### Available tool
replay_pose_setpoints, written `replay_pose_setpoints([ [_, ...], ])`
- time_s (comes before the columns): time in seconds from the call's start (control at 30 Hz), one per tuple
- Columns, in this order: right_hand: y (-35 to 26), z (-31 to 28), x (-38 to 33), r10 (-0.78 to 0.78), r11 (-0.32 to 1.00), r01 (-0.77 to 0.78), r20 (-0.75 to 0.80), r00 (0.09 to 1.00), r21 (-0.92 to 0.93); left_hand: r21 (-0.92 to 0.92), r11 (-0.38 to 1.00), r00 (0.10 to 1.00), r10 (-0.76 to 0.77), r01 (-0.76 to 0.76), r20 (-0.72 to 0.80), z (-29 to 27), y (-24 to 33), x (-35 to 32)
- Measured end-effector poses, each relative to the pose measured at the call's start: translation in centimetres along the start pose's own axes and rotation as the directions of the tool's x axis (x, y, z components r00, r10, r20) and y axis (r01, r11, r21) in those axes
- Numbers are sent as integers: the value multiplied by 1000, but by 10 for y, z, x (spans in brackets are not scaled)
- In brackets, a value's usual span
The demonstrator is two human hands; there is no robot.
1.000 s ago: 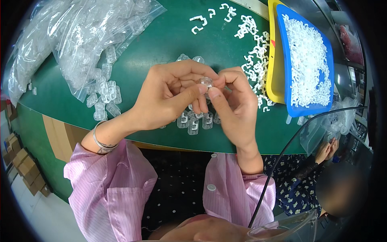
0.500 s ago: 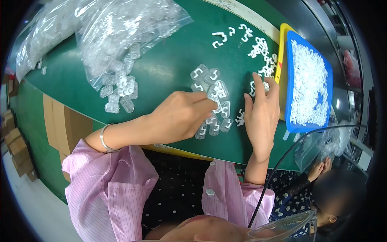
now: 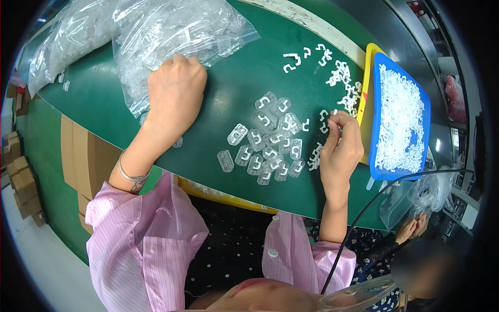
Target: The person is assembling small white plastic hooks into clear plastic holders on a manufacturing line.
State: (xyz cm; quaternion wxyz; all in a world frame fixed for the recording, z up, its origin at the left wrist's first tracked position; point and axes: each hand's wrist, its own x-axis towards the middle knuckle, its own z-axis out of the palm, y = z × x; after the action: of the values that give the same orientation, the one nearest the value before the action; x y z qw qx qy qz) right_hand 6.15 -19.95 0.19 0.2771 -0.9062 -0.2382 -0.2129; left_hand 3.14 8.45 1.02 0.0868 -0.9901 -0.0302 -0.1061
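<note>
Near the front edge of the table (image 3: 228, 91), clear cases (image 3: 255, 139) lay bunched; beside them, the right hand (image 3: 341, 151) pinched a white bit (image 3: 335, 112); well apart, the left hand (image 3: 176, 88) was by a big bag (image 3: 176, 31); I couldn't tell its grip.

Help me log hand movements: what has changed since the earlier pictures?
The left hand and right hand parted, no longer holding a clear plastic piece together. The left moved up-left to the plastic bag; the right moved right, apparently pinching a white clip. The blue tray and yellow tray stayed put.
</note>
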Motion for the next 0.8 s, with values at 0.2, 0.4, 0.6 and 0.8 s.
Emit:
replay_pose_setpoints([
  [0.2, -17, -17, 4, 394, 367, -599, 465, 793, 711, -340, 940, 994, -10, -29, -113, -12, 12, 5],
  [0.4, -27, -24, 5, 335, 171, -581, 508, 794, 795, -987, 76, 976, 158, 140, 151, -43, 50, 4],
  [0.6, -25, -14, 7, 294, -139, -418, 440, 848, 898, -736, -499, 884, 343, 457, 316, -25, 78, -1],
  [0.8, -27, -20, 3, 355, -24, -492, 467, 810, 870, -678, -524, 852, 401, 515, 337, -18, 77, -2],
])
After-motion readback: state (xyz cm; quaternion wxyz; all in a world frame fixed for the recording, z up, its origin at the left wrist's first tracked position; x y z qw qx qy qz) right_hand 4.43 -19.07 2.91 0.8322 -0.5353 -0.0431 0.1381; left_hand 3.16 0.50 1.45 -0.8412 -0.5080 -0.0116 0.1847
